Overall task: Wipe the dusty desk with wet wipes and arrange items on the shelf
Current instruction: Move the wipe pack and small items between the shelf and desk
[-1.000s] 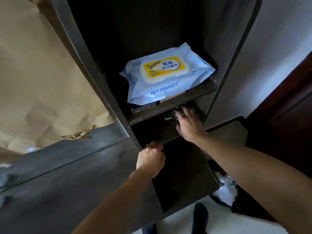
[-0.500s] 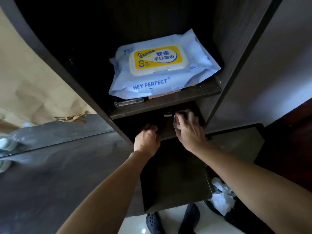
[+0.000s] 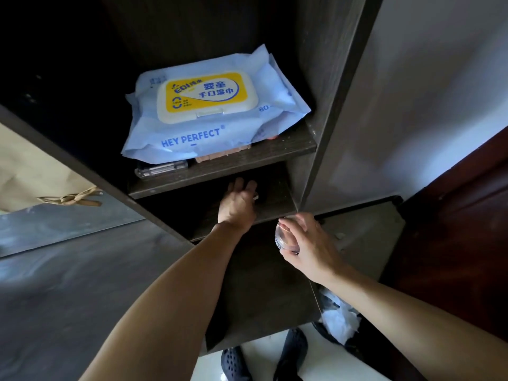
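Beneath the pale blue soft-plastic pack of wet wipes (image 3: 209, 111) with its yellow flip lid runs the dark wood shelf board (image 3: 275, 152) it lies on, inside a dark wood shelf unit (image 3: 330, 78). Left of the pack and lower spreads the streaked dark grey desk top (image 3: 82, 284), with crumpled brown paper (image 3: 27, 171) behind it. Right of the pack stand a white wall (image 3: 412, 105) and a red-brown door (image 3: 467, 215). Under the pack's front edge a clear flat case (image 3: 162, 169) pokes out, mostly covered. Below the pack, the left hand (image 3: 237, 204) reaches into the shadowed lower compartment, fingertips lost in the dark, so its grasp cannot be told. Below and right of the pack, the right hand (image 3: 305, 240) curls round a clear round dish (image 3: 286, 239).
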Available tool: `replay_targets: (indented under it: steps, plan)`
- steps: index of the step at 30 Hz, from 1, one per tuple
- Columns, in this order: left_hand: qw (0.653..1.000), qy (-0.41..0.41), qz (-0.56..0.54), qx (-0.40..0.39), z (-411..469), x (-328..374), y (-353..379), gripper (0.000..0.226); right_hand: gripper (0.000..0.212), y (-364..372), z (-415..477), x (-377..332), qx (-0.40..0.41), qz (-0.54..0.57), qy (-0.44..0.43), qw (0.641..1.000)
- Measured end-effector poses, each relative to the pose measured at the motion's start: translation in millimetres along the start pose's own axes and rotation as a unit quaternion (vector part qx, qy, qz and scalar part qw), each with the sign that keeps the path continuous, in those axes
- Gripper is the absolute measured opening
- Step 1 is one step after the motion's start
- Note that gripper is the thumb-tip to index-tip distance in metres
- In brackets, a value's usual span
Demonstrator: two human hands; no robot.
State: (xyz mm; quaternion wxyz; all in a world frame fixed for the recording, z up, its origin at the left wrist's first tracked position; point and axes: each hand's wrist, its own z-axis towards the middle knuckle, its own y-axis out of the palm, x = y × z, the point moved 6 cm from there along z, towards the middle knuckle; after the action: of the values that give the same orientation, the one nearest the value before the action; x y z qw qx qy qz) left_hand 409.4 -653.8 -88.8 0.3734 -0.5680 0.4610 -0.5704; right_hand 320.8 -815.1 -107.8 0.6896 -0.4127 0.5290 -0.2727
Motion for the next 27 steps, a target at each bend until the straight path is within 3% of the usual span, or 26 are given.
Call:
replay_targets:
  steps: [7,13,22,27]
  plan:
    - [0.999,0.025,-0.024,0.022,-62.5,-6.0,-6.6,0.038,0.062,-1.0,-19.7,-6.3,-0.043,-0.025,0.016,0.999]
    - [0.997,0.007,-0.034,0.064,-142.7,-52.2,-29.8,0.029,0.065,15.4,-23.8,-55.0,-0.093,-0.014,-0.022,0.995]
    - [0.987,-0.136,0.001,0.087,-287.0,-200.2,-78.1,0.02,0.058,81.3,-32.4,-197.2,-0.148,-0.009,-0.112,0.983]
    - [0.98,-0.168,-0.004,0.107,-374.6,-276.9,-108.8,0.015,0.056,123.9,-47.6,-293.6,-0.147,-0.003,-0.146,0.978]
